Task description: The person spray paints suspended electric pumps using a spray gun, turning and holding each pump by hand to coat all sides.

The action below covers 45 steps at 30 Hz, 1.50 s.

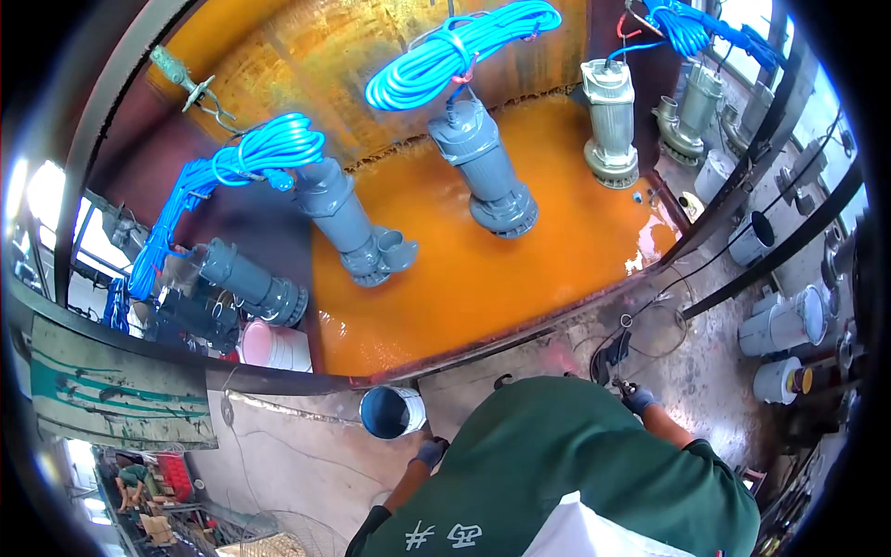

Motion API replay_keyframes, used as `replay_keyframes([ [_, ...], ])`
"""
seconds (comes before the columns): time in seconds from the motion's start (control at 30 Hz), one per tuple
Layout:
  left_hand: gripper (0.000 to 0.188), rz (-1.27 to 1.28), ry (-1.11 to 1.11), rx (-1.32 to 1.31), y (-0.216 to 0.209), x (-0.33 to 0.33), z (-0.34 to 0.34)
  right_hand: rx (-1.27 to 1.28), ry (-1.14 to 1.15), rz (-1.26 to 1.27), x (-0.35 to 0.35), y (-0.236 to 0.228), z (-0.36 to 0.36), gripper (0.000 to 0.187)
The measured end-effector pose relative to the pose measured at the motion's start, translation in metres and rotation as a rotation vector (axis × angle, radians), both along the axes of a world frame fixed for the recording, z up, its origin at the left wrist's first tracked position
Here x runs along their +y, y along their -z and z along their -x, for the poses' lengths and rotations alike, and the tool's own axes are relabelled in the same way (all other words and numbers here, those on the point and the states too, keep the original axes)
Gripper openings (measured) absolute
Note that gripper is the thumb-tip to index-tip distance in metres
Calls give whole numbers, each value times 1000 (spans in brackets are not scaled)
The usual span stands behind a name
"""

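My left hand (431,452), in a dark glove, hangs low at my left side with its fingers curled; whether it holds anything I cannot make out. Just beyond it stands a pail (408,408) with a dark blue inside. On my other side, my gloved right hand (639,398) is closed around a small metal tool (626,386) that looks like a spray gun. Dark hose or cord lies close to that tool. Ahead hang a blue-grey submersible pump (483,167), a second one (342,218) and a paler grey pump (610,125), over a wet orange surface (445,297).
Coiled blue cables (459,56) hang above the pumps. A dark rail (278,379) crosses in front of me. Another pump (251,278) and a pink-and-white bucket (276,346) are at left. Buckets (784,320) line the right side. A co-worker (133,478) is far lower left.
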<state>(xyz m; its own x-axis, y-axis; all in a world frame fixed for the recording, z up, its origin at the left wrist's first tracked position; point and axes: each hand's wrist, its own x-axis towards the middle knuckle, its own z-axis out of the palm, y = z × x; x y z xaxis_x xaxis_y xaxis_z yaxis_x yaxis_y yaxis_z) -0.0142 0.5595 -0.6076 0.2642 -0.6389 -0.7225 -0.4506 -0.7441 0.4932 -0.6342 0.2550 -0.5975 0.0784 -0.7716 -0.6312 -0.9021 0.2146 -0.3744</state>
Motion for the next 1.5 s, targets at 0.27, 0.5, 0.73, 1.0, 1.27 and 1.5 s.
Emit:
replay_keyframes([
  [0.27, 30, -45, 206, -87, -12, -19, -6, 136, 125, -198, 16, -6, 18, 81],
  [0.5, 33, -176, 61, -17, -77, -63, 19, 37, 196, -198, 23, -12, 24, 78],
  [0.73, 35, -116, 173, -40, -50, -83, 0, -117, 342, -88, 5, -26, 34, 65],
  [1.0, 41, -72, 263, -73, -55, -135, 10, -637, 556, 684, -145, -158, 29, 38],
  [1.27, 47, 93, 382, -127, -65, -209, 41, -598, 129, 850, -212, -323, 26, 35],
  [1.5, 49, 485, 98, 25, -136, -362, 125, -485, 294, 781, -226, -364, 41, 31],
])
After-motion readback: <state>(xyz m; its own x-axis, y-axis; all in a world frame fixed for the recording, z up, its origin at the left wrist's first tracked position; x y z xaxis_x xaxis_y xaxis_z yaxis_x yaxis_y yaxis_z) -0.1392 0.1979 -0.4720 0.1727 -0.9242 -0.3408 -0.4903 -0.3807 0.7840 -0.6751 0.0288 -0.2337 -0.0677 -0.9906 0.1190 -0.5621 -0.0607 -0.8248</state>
